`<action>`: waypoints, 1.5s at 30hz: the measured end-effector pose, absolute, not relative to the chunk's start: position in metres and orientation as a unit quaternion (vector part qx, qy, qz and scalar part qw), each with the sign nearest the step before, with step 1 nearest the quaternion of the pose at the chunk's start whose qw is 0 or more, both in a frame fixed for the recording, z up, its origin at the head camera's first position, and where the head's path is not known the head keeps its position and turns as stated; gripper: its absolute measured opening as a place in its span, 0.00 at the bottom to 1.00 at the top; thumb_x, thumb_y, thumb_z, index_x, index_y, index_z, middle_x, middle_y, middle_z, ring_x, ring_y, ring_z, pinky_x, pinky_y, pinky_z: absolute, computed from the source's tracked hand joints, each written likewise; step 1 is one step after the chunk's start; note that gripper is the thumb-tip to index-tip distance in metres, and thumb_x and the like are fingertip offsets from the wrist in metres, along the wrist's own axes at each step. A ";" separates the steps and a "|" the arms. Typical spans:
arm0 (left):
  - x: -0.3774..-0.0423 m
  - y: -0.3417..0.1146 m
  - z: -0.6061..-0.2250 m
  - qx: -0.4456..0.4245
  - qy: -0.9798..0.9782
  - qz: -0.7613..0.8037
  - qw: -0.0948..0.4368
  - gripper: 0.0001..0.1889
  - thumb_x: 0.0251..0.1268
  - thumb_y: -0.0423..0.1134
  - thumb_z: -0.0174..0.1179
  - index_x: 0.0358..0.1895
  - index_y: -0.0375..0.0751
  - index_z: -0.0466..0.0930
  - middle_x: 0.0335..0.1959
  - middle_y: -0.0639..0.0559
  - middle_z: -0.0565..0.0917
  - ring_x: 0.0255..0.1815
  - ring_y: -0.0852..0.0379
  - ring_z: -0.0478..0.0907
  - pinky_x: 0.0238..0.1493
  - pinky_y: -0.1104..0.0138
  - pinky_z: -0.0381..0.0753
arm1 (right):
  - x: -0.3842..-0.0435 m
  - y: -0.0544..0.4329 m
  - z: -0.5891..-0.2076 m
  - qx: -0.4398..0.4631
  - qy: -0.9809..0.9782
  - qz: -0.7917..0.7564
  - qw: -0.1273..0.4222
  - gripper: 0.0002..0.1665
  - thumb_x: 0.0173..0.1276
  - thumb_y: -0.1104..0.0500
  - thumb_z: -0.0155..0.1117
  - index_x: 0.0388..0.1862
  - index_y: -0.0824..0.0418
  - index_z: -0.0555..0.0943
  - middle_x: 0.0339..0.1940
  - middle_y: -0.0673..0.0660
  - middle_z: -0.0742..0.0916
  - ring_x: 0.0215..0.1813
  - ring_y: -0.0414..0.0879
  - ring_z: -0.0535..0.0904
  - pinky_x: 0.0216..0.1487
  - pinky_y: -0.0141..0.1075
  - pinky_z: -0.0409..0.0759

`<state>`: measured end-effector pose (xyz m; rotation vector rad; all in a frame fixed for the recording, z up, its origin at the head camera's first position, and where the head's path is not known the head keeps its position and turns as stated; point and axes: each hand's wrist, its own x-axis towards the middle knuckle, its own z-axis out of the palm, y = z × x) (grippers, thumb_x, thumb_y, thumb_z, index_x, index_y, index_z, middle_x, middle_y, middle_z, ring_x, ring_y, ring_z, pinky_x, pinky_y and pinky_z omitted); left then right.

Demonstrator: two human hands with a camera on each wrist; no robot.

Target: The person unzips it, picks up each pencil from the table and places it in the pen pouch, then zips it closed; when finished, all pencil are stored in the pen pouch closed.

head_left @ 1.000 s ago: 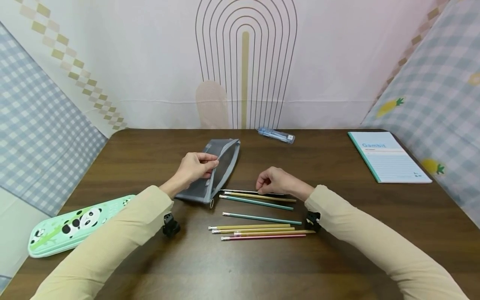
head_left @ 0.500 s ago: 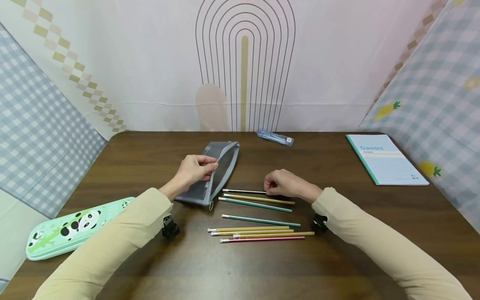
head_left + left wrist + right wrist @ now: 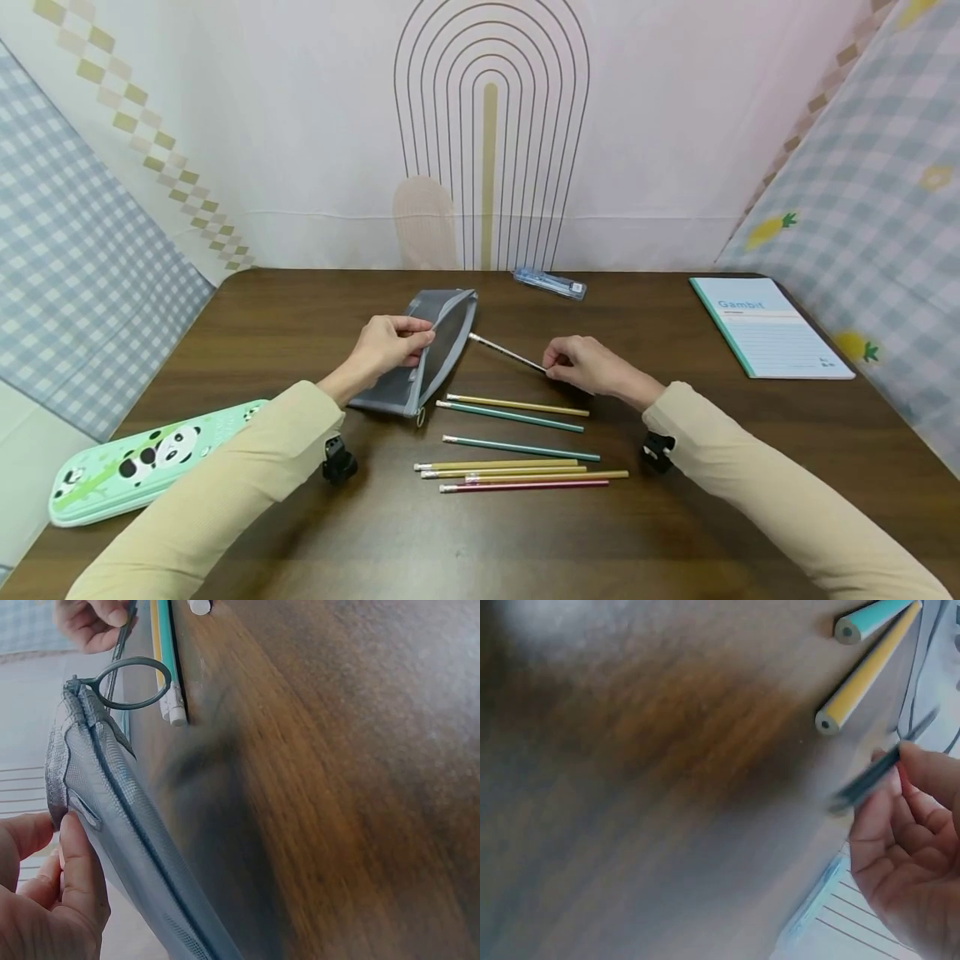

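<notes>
My left hand pinches the near edge of a grey mesh zip pouch, whose mouth gapes toward the right. In the left wrist view, thumb and finger grip the pouch by its rim, and a ring pull hangs from the zip end. A dark pencil with a white eraser is pinched by my right hand, its eraser end pointing at the pouch mouth. The right wrist view has this pencil blurred between thumb and fingers. Nearby on the table lie a yellow pencil and a green pencil.
Closer to me lie another green pencil, several yellow pencils and a red pencil. A mint panda pencil case is at left. At the back are a clear blue packet and, right, a notebook.
My right hand has taken the dark pencil off the table, moved right and angled its eraser end up to the pouch mouth. The left hand keeps its grip on the pouch.
</notes>
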<state>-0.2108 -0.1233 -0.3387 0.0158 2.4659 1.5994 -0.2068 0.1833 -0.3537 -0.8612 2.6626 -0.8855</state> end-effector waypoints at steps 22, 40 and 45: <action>-0.209 -0.116 -0.339 0.003 0.829 0.549 0.107 0.16 0.64 0.37 0.60 0.53 0.33 0.79 0.47 0.37 0.83 0.29 0.62 0.82 0.36 0.68 0.85 | -0.217 0.077 -0.349 -0.029 0.686 -0.637 0.350 0.09 0.74 0.62 0.50 0.46 0.68 0.70 0.24 0.54 0.80 0.22 0.40 0.81 0.25 0.27 0.82; -0.211 -0.117 -0.337 0.005 0.827 0.552 0.107 0.17 0.64 0.37 0.61 0.53 0.33 0.80 0.46 0.38 0.83 0.28 0.62 0.81 0.36 0.68 0.85 | -0.206 0.078 -0.344 -0.024 0.672 -0.661 0.332 0.19 0.70 0.71 0.51 0.59 0.75 0.65 0.32 0.61 0.83 0.30 0.44 0.84 0.34 0.31 0.85; -0.211 -0.118 -0.338 0.005 0.827 0.552 0.105 0.17 0.63 0.37 0.61 0.52 0.32 0.80 0.45 0.37 0.84 0.26 0.63 0.80 0.35 0.69 0.85 | -0.204 0.107 -0.349 -0.096 0.750 -0.584 0.295 0.14 0.68 0.69 0.56 0.50 0.77 0.73 0.30 0.57 0.82 0.29 0.41 0.80 0.33 0.32 0.85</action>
